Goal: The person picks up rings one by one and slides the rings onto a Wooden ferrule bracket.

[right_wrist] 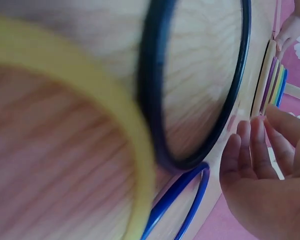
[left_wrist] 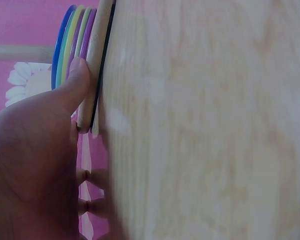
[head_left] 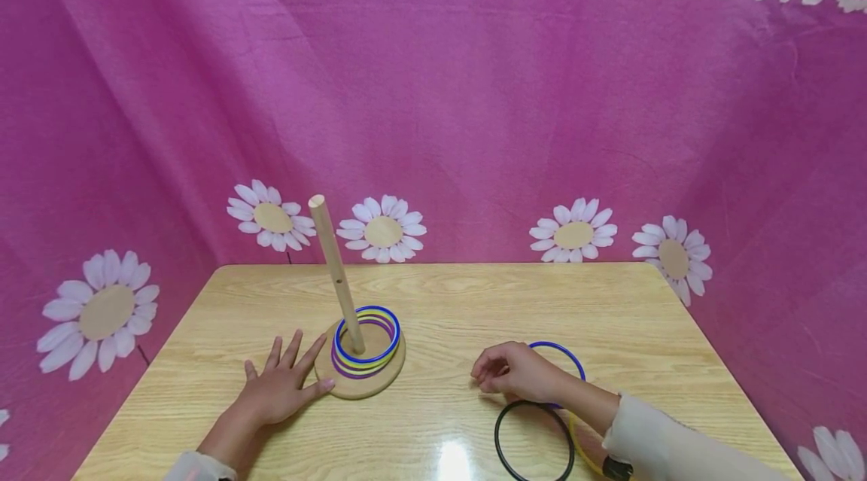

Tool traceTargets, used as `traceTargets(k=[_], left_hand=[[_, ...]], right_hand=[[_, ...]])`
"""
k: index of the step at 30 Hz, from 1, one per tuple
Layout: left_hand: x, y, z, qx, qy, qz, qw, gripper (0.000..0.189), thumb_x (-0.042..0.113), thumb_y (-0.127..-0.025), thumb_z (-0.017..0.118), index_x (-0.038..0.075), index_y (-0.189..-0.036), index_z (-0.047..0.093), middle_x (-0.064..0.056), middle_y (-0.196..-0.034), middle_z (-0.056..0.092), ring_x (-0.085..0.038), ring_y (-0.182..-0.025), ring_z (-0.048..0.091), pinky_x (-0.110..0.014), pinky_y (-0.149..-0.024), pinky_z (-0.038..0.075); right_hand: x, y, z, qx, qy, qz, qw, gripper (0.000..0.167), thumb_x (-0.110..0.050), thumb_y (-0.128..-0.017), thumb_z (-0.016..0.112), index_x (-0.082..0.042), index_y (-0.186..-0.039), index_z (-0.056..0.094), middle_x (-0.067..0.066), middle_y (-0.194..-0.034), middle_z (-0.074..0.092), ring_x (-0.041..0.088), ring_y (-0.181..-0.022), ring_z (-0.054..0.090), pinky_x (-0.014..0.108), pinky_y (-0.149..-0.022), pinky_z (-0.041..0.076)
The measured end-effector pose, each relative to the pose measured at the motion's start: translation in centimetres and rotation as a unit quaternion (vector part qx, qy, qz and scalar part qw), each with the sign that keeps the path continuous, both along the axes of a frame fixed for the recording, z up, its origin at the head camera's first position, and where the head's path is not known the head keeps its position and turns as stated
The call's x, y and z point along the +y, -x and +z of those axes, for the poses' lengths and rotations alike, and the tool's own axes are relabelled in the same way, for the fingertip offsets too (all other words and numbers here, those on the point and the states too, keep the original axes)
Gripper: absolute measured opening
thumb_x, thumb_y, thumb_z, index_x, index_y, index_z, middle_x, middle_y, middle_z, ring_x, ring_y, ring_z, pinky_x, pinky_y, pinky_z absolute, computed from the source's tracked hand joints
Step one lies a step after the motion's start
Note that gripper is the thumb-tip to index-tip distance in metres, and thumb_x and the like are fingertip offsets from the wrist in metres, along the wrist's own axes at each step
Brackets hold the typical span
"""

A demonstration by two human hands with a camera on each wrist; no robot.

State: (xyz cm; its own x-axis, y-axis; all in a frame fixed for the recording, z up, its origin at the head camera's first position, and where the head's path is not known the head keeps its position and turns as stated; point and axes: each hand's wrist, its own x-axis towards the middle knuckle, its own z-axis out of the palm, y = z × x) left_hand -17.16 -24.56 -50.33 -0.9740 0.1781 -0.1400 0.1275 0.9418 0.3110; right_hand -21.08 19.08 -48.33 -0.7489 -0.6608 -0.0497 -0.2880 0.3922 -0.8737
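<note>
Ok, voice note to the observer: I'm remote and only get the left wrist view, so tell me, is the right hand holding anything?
Observer: No, the right hand is empty, its fingers loosely bent.
Operator: And where is it? My picture misses it completely.
Observer: The head view puts it to the right of the stand.
Operator: Anything loose close to it?
Observer: Yes, the right wrist view shows a yellow ring, a black ring and a blue ring, all lying off the stand.
</note>
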Motion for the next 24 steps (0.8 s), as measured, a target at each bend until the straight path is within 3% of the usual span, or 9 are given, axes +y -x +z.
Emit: traceTargets(k=[14,24], left_hand=[[0.1,-0.2,0.2,0.000,-0.005,0.001,1.0000,0.088,0.075,-0.096,0.047,0.026,-0.166,0.025,-0.025,-0.170,0.010,-0.058,-0.152,0.001,-0.092,-0.099,-0.001],[0.0,0.0,0.2,-0.004,-0.014,0.002,0.9999,0.087,0.074,-0.096,0.048,0.027,-0.166,0.024,-0.025,-0.170,0.010,-0.058,-0.153,0.000,-0.092,-0.098,-0.003]], right_hand=[[2.2,-1.2,-0.4,0.011,-0.041,0.067,0.9969,0.023,0.003,-0.084,0.080,-0.010,-0.103,0.076,0.001,-0.097,0.072,0.009,-0.091,0.063,0.023,-0.080,0.054],[1.9,-1.3,-0.7,0.094,-0.082,0.087,0.9884,0.022,0.002,-0.086,0.080,-0.015,-0.099,0.076,-0.009,-0.097,0.069,0.002,-0.088,0.062,0.022,-0.078,0.056]])
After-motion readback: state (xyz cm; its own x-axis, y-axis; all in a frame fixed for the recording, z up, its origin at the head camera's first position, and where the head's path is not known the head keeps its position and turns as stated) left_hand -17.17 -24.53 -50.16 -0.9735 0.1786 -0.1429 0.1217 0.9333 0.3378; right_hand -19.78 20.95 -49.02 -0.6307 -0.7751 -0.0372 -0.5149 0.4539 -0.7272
